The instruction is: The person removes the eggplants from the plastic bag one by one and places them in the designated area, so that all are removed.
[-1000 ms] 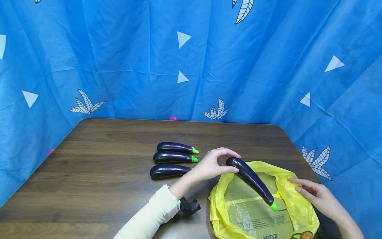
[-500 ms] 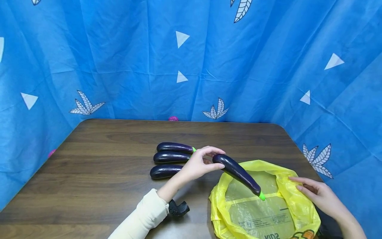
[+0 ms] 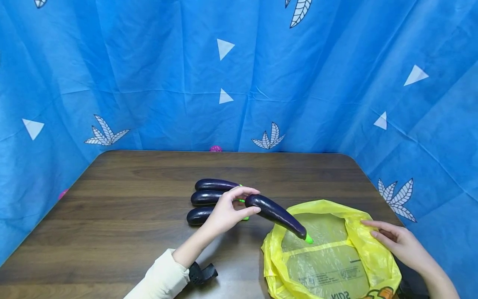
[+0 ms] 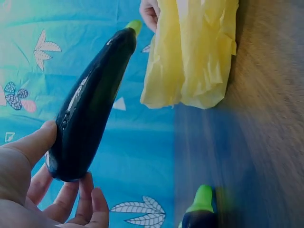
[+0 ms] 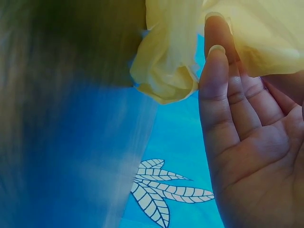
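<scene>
My left hand [image 3: 227, 212] pinches a dark purple eggplant [image 3: 276, 214] at its blunt end. The green stem end points down to the right and overlaps the left part of the bag's opening in the head view. In the left wrist view, the thumb lies on one side of the eggplant [image 4: 92, 104], the fingers under it. A yellow plastic bag [image 3: 271, 257] stands with its mouth wide at the right; no eggplant shows inside. My right hand [image 3: 405, 247] holds the bag's right rim between thumb and fingers. Three more eggplants [image 3: 214, 184] lie side by side, partly hidden behind my left hand.
The brown wooden table [image 3: 112, 216] extends left and behind the eggplants. A blue curtain [image 3: 168, 83] with leaf and triangle prints hangs along the back and sides. A black device [image 3: 201, 274] shows under my left wrist.
My left hand has carried the eggplant leftward, from over the bag's middle to its left edge, and now covers more of the lying eggplants. The right hand and bag stay nearly in place.
</scene>
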Available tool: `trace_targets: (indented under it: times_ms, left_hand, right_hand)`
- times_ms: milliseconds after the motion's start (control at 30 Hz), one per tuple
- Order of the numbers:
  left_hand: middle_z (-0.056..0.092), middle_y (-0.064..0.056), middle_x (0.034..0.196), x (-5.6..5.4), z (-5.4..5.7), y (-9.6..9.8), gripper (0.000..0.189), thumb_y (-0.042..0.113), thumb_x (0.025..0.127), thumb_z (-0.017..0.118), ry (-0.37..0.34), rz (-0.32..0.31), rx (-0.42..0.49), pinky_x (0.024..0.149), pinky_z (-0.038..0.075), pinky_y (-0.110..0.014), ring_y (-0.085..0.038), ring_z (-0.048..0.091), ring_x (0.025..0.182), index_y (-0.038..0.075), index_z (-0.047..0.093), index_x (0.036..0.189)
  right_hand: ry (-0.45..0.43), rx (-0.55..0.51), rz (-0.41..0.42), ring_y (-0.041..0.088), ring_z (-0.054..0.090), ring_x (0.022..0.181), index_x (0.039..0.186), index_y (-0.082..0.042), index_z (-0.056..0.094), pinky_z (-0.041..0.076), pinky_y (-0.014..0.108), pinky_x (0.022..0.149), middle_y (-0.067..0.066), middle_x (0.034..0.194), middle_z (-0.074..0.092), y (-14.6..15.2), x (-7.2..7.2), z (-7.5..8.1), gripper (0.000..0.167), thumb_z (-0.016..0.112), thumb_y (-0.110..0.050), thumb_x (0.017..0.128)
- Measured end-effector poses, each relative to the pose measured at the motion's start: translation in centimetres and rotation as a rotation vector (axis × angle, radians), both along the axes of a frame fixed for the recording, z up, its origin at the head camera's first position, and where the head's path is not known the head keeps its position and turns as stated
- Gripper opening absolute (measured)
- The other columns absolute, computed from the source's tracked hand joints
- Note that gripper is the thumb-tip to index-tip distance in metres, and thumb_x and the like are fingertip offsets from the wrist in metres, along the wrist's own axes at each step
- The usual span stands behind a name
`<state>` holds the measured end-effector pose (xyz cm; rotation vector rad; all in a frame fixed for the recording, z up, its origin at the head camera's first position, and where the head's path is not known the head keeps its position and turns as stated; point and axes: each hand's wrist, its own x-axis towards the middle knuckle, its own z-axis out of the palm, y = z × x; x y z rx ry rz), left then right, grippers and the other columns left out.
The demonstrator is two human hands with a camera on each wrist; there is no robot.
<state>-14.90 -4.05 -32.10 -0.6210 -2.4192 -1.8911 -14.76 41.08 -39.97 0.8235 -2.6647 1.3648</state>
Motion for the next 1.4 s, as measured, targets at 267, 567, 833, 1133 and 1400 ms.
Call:
trace_targets:
  times_ms: [267,567,833,1133,1400]
  left_hand:
    - [0.062,-0.007,0.108,1.3,-0.5,-2.3,0.034,0.005,0.079,0.075,-0.021,0.102,-0.041,0.083,0.049,-0.038,-0.021,0.058,0.093,0.002,0.065,0.111]
    - [0.062,-0.003,0.107,1.4,-4.4,-4.9,0.037,0.01,0.076,0.079,0.021,0.157,0.014,0.079,0.051,-0.029,-0.017,0.061,0.09,0.008,0.066,0.111]
    - [0.063,-0.005,0.105,2.5,-5.1,-6.9,0.035,0.008,0.076,0.078,0.039,0.216,0.014,0.077,0.051,-0.029,-0.019,0.061,0.088,0.008,0.066,0.109]
    - [0.064,-0.003,0.101,4.0,-6.4,-9.0,0.034,0.006,0.074,0.079,0.076,0.297,-0.009,0.073,0.052,-0.027,-0.016,0.062,0.084,0.008,0.066,0.106]
    - [0.064,-0.006,0.104,4.5,-7.1,-9.8,0.035,0.002,0.071,0.08,0.109,0.351,-0.047,0.07,0.053,-0.026,-0.016,0.063,0.081,0.006,0.067,0.104]
  right_hand:
    - [-0.02,0.006,-0.002,-0.006,0.053,0.102,0.124,0.006,0.055,0.049,0.017,0.071,-0.02,0.119,0.055,0.1,-0.2,-0.3,0.033,0.049,0.012,0.092]
    - [-0.043,0.014,-0.014,-0.008,0.051,0.104,0.124,0.007,0.054,0.049,0.017,0.072,-0.022,0.12,0.055,0.0,-0.1,-0.1,0.031,0.049,0.009,0.093]
    - [-0.032,0.019,-0.013,-0.008,0.052,0.103,0.124,0.007,0.054,0.05,0.02,0.073,-0.023,0.119,0.054,0.0,-0.2,0.0,0.031,0.048,0.009,0.093]
    - [-0.026,0.03,-0.02,-0.007,0.053,0.1,0.124,0.006,0.055,0.05,0.02,0.069,-0.023,0.119,0.055,0.0,-0.3,0.0,0.032,0.049,0.009,0.093]
    - [-0.022,0.024,-0.008,-0.007,0.053,0.101,0.124,0.006,0.055,0.049,0.016,0.071,-0.022,0.12,0.055,0.1,-0.3,-0.2,0.032,0.049,0.011,0.092]
